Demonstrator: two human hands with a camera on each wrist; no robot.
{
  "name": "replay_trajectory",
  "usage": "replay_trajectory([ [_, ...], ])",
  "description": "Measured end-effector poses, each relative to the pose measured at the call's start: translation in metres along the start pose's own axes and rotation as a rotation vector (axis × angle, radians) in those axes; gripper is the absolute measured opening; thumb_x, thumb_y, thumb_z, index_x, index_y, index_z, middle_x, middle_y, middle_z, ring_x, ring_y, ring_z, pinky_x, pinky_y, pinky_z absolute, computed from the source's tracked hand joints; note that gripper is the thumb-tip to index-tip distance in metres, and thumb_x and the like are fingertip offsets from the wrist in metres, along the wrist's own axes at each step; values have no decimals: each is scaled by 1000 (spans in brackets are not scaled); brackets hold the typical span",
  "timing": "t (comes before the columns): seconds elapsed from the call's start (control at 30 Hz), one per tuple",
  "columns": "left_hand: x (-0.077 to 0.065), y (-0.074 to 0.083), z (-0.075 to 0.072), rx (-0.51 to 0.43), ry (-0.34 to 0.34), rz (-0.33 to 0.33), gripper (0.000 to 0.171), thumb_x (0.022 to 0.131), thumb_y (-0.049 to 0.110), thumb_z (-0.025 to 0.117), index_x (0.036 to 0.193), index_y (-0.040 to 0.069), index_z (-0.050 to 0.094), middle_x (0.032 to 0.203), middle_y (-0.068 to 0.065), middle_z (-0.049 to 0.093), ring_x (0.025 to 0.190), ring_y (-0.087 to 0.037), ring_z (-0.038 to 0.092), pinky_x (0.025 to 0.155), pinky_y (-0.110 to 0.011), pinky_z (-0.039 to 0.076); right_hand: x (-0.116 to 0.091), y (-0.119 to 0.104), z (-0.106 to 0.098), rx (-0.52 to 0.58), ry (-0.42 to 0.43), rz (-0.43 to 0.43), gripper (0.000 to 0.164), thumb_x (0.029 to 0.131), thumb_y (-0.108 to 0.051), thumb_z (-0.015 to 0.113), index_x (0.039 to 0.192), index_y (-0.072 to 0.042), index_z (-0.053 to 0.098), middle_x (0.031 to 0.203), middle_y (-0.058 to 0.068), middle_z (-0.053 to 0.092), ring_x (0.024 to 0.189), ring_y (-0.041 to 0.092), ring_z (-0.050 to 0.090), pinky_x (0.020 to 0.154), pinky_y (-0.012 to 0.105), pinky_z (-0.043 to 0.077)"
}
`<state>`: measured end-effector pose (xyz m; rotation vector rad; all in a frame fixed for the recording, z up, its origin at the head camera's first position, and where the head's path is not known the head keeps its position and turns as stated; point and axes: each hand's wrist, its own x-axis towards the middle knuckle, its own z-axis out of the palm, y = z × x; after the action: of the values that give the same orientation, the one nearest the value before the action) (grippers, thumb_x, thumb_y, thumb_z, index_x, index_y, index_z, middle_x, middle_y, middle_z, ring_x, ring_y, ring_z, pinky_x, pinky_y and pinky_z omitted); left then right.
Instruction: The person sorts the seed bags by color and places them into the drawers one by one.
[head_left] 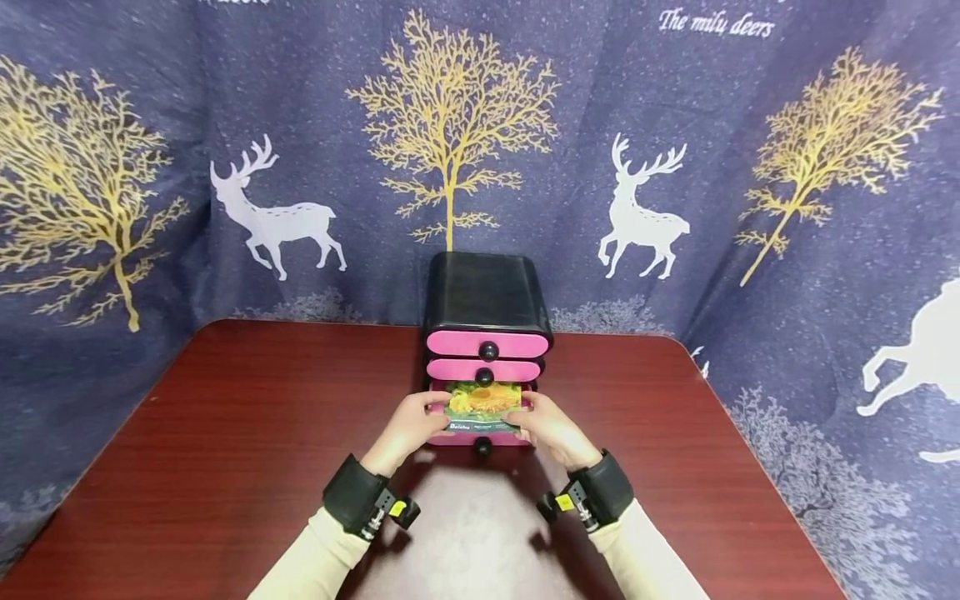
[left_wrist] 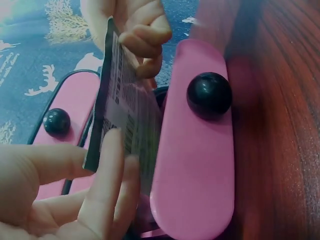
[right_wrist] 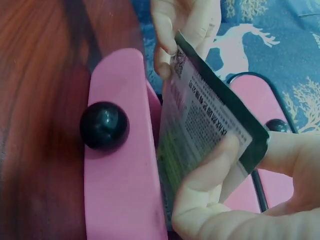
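A flat packet (head_left: 483, 403) printed with yellow flowers, much like a seed packet, stands tilted in the pulled-out bottom drawer (head_left: 450, 439) of a small cabinet. My left hand (head_left: 412, 423) pinches its left edge between thumb and fingers. On the opposite edge, my right hand (head_left: 553, 427) pinches it the same way. Small print and a dark green top border show on the back of the packet (right_wrist: 200, 107) in the right wrist view. Its lower part is hidden behind the pink drawer front (left_wrist: 195, 165) in the left wrist view.
The black cabinet (head_left: 487, 292) has two more pink drawers above, the top drawer (head_left: 450, 343) and the middle drawer (head_left: 450, 369), each with a black round knob. It stands on a reddish-brown table (head_left: 262, 417) against a blue curtain (head_left: 300, 108) with deer and trees.
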<state>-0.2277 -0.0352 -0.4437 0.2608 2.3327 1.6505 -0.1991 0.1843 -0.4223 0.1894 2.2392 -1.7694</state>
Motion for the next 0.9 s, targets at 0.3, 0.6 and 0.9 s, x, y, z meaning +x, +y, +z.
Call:
replay_trajectory([
  [0.3,16,-4,5,161,82,37,44,76,-4,55,120,-1,61,91,-16,66,60,-11,45,51,-22,33,18,-3,15,-308,197,-96,24,78,-5,63,96,10,59,73,6,53,62,15,46,56,25,38],
  [0.6,20,-5,20,338,137,129,44,74,-9,55,118,-7,60,117,-22,61,97,-27,59,69,-28,45,37,11,25,-624,333,-191,39,72,0,64,107,15,58,98,25,64,86,29,56,78,41,49],
  [0.9,20,-8,28,436,157,223,34,82,-10,46,112,-14,60,112,-28,61,109,-39,57,94,-46,46,40,13,36,-844,341,-206,34,72,4,67,102,16,57,109,35,54,106,43,48,91,46,46],
])
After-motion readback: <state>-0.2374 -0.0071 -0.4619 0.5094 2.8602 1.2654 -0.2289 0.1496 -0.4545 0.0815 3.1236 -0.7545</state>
